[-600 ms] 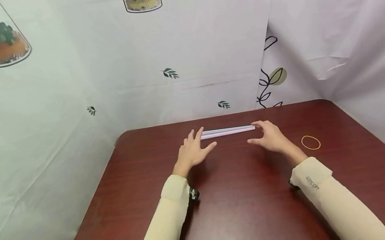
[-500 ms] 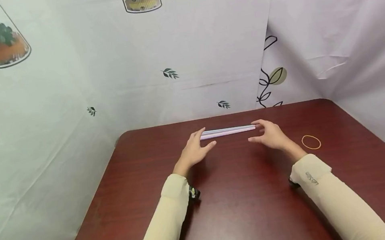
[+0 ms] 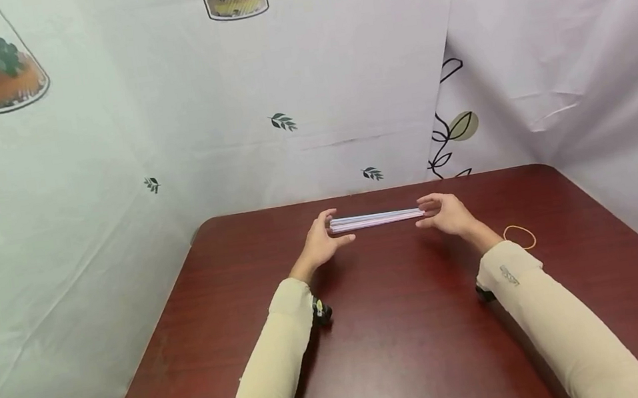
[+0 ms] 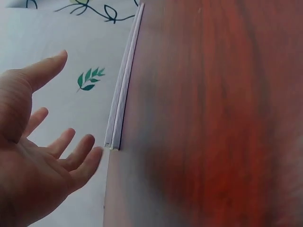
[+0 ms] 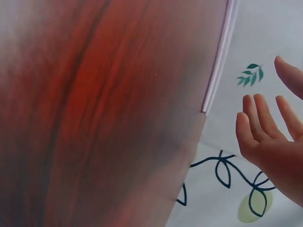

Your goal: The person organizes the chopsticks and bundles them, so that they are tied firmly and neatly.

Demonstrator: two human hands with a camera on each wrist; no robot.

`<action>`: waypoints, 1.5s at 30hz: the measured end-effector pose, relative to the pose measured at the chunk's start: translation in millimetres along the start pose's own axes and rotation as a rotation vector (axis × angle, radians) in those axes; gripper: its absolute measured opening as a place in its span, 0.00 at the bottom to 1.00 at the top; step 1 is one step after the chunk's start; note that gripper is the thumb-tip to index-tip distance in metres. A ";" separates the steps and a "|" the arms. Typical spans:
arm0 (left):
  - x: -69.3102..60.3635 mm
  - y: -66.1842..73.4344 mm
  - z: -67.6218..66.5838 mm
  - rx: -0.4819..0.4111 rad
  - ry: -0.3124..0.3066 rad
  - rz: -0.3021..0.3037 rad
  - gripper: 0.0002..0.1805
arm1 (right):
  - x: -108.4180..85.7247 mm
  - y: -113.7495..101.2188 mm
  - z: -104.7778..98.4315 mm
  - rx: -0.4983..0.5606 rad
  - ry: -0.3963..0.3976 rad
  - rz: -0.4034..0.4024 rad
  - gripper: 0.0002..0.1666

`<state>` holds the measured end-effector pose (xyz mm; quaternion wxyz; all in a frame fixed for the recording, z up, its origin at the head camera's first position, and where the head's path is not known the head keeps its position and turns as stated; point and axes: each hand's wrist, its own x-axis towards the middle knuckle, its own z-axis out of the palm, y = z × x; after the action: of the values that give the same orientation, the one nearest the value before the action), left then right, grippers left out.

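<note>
1. Pale cloth walls [image 3: 313, 65], printed with potted plants and leafy sprigs, enclose a reddish-brown wood-grain table [image 3: 397, 330] in the head view. White sticks [image 3: 376, 219] appear to lie near its far edge, side by side, between the two hands. I find the left hand [image 3: 319, 239] about their left end and the right hand [image 3: 449, 214] about their right end, fingers behind and thumbs in front. Neither grip is closed; from here I cannot confirm contact. One yellow band [image 3: 532, 235] lies just beside the right cuff, not around anything. My judgement of progress: early. The sticks are together in one loose row; no hold on them is secured, and the band is unused. Writing: a small grey mark [image 3: 508, 275] on the right cuff, too small for me to read.

2. Left wrist view: I record the hand released, fingers spread and grasping nothing. Stick ends sit right by the nearest fingertip, close to level with one another; touching or not, I cannot tell. No brand or lettering noted.

3. Right wrist view: I record this hand likewise released, holding nothing, its fingertips apart from the stick ends. No label seen, only printed leaves on the cloth.
</note>
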<state>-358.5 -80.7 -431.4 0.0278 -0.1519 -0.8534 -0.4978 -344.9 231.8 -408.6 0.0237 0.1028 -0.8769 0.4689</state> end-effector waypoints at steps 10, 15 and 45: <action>26.9 -8.9 -8.2 0.071 0.057 -0.010 0.42 | 27.5 4.9 0.8 -0.056 0.058 0.089 0.31; 33.1 -16.4 -3.9 0.055 0.046 -0.034 0.42 | 37.2 14.6 5.6 -0.073 0.101 0.116 0.29; 50.3 -37.6 0.2 0.165 -0.018 -0.167 0.33 | 51.1 36.2 14.3 -0.083 0.114 0.266 0.29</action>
<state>-417.1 -86.1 -453.1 -0.0091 -0.0820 -0.9014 -0.4251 -401.4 231.5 -439.1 0.0153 -0.0421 -0.8986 0.4365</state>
